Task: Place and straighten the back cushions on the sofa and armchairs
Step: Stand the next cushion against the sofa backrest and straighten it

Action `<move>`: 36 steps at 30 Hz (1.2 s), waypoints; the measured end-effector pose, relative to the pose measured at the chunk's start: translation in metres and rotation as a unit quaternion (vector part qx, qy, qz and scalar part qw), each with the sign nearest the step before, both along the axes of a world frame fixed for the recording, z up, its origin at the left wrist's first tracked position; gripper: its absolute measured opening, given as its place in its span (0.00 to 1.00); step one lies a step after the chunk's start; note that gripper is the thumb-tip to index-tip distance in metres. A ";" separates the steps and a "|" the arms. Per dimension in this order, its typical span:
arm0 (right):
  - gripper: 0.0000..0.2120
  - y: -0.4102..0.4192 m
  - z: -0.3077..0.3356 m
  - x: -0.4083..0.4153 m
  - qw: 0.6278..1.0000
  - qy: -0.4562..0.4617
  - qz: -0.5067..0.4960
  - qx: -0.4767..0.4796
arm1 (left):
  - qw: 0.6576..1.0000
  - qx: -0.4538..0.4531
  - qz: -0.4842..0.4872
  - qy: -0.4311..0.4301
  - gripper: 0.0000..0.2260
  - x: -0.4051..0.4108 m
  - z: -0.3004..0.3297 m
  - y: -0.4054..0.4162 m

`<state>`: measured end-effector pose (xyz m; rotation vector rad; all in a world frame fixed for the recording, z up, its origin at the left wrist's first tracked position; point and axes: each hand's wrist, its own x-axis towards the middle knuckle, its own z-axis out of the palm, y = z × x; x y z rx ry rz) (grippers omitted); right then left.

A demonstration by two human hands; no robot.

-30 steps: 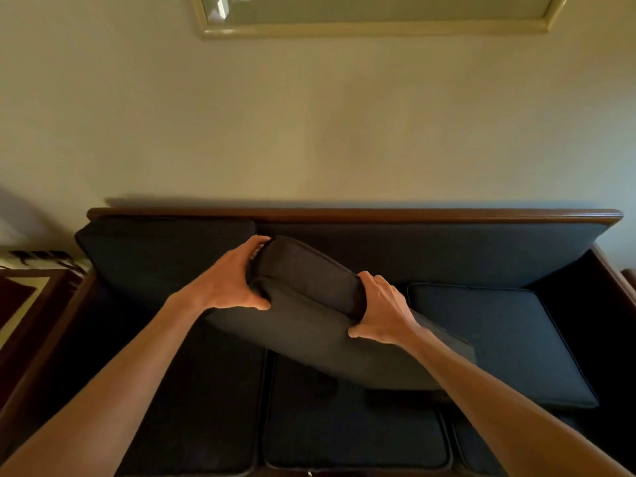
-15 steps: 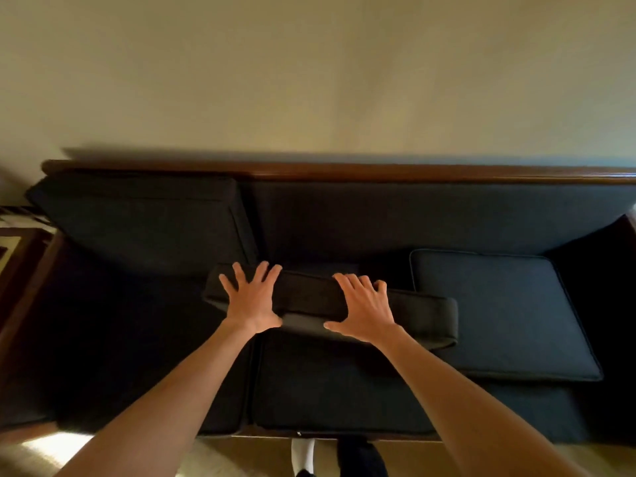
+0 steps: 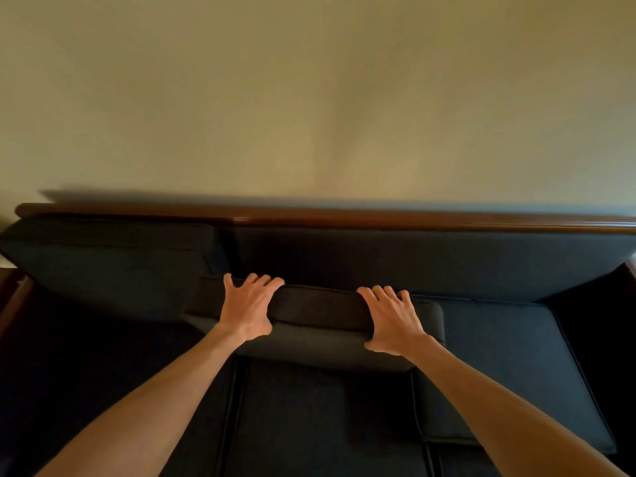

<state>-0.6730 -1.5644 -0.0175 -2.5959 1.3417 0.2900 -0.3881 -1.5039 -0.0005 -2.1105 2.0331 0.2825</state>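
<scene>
A dark sofa with a wooden top rail point(image 3: 309, 216) fills the lower half of the view. A dark back cushion point(image 3: 316, 311) stands on its long edge in the middle of the seat, a little out from the backrest. My left hand point(image 3: 246, 309) lies over its top edge near the left end, fingers curled over the far side. My right hand point(image 3: 392, 320) grips the top edge further right the same way. Another back cushion point(image 3: 103, 263) leans against the backrest at the left. A third cushion point(image 3: 509, 359) lies flat on the right seat.
The plain beige wall point(image 3: 309, 98) rises behind the sofa. A wooden armrest point(image 3: 13, 294) shows at the left edge. The sofa's right end point(image 3: 605, 339) is in deep shadow. Dark seat cushions point(image 3: 327, 425) lie below my arms.
The middle cushion has gone from tilted in the air down onto the seat and back toward the backrest. My flat, spread hands now curl over its top edge. My view has moved closer.
</scene>
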 end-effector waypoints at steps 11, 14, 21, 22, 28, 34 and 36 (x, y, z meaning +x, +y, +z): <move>0.44 -0.045 -0.010 -0.009 0.999 0.002 -0.022 -0.027 | 0.998 -0.040 0.013 0.040 0.38 -0.007 -0.007 -0.037; 0.44 -0.049 -0.011 -0.016 0.999 -0.005 -0.044 -0.028 | 0.997 -0.054 -0.004 0.048 0.38 -0.011 -0.007 -0.052; 0.49 -0.075 -0.001 -0.030 0.998 0.033 -0.047 -0.024 | 0.995 -0.064 -0.007 0.075 0.38 -0.021 0.001 -0.076; 0.49 -0.078 -0.001 -0.025 0.998 0.034 -0.044 -0.022 | 0.996 -0.058 -0.004 0.074 0.38 -0.017 -0.001 -0.077; 0.48 -0.090 -0.015 0.017 0.999 0.026 -0.015 -0.020 | 0.997 -0.023 0.031 0.069 0.40 0.018 -0.026 -0.075; 0.49 -0.114 -0.019 0.025 0.999 0.022 -0.039 -0.006 | 0.996 0.002 0.022 0.088 0.44 0.029 -0.028 -0.104; 0.50 -0.119 -0.023 0.027 0.999 0.012 -0.049 -0.012 | 0.995 0.016 0.028 0.097 0.46 0.031 -0.029 -0.114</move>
